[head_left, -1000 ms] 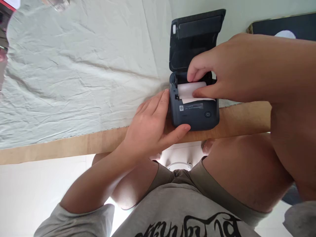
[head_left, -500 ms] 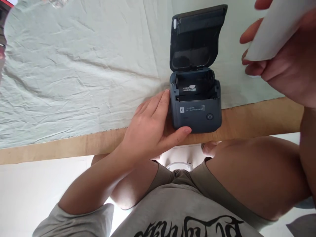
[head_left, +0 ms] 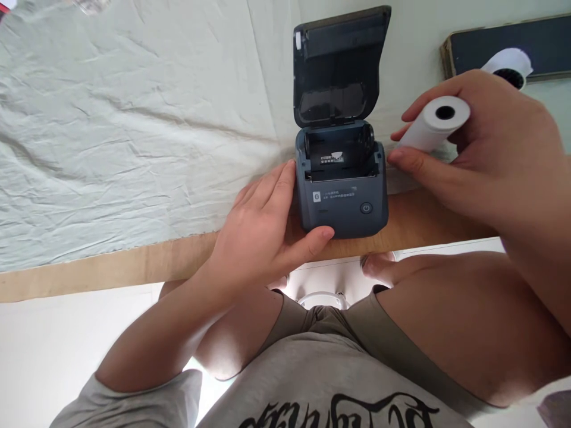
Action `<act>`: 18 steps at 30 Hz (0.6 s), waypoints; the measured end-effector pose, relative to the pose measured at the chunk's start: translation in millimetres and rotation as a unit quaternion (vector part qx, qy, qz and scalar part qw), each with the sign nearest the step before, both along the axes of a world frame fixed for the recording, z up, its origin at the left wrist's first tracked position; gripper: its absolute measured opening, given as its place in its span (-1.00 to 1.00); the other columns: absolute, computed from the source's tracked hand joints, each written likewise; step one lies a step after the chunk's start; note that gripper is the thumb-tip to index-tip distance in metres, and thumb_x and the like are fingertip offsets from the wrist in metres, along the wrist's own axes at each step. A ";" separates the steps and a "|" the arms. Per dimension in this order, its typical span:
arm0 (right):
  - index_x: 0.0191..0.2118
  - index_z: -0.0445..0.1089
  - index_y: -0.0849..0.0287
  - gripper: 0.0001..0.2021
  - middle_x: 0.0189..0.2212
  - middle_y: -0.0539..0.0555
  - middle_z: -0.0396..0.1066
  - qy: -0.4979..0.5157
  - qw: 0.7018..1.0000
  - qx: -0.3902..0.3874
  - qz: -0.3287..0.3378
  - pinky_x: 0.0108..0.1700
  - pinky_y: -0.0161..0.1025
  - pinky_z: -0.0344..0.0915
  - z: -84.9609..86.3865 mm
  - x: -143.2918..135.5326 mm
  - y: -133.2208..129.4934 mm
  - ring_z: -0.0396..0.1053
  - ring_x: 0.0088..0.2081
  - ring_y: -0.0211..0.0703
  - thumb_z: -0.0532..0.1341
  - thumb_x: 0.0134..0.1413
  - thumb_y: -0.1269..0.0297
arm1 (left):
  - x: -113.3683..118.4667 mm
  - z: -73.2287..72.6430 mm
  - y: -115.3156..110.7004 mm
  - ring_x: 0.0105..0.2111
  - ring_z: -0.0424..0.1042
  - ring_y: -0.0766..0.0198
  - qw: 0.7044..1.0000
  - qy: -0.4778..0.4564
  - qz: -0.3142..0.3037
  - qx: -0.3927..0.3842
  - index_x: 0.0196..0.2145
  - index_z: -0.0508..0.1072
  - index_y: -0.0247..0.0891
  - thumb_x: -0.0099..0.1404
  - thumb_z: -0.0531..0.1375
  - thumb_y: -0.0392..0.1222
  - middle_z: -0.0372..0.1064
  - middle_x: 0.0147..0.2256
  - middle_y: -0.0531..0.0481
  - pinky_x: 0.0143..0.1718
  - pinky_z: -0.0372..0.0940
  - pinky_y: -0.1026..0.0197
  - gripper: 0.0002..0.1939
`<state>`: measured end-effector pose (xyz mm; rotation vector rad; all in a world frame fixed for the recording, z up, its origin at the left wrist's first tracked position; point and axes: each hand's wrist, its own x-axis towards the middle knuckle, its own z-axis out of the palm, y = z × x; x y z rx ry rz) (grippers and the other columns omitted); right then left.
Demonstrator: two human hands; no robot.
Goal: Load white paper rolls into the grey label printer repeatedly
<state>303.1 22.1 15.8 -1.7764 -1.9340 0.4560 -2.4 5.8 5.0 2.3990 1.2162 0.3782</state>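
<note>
A small dark-blue printer [head_left: 341, 217] sits at the table's front edge with its black lid [head_left: 338, 74] standing open. Its paper bay [head_left: 341, 148] shows no roll inside. My left hand [head_left: 261, 226] holds the printer's left side, fingers along the wall and thumb over the front edge. To the right of the printer, my right hand [head_left: 482, 148] grips a white paper roll [head_left: 430, 128] between thumb and fingers. The roll's dark hollow core faces up toward me, and its lower end is near the printer without visibly touching it.
Behind my right hand is another white roll [head_left: 508, 59] with a dark core, beside a flat dark rectangular object [head_left: 544, 44]. Pale green wrinkled cloth [head_left: 156, 131] covers the table, leaving a wooden front edge [head_left: 111, 255] bare. A shiny transparent item [head_left: 91, 5] lies at the top left.
My right hand has come down and left with the paper roll, close to the printer's right side. The roll has turned so its core shows. My left hand stays on the printer.
</note>
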 end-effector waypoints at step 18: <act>0.62 0.03 -0.16 -0.23 0.35 0.14 0.39 -0.091 0.992 -0.037 0.077 0.48 0.16 0.49 -12.0 11.9 -3.0 0.42 0.36 -0.04 0.16 0.39 -0.09 | 1.9 -2.7 0.8 0.54 0.35 -0.26 1.000 -0.004 0.008 0.002 0.59 0.21 -0.62 0.61 0.04 0.47 0.33 0.52 -0.51 0.57 0.29 -0.25 0.07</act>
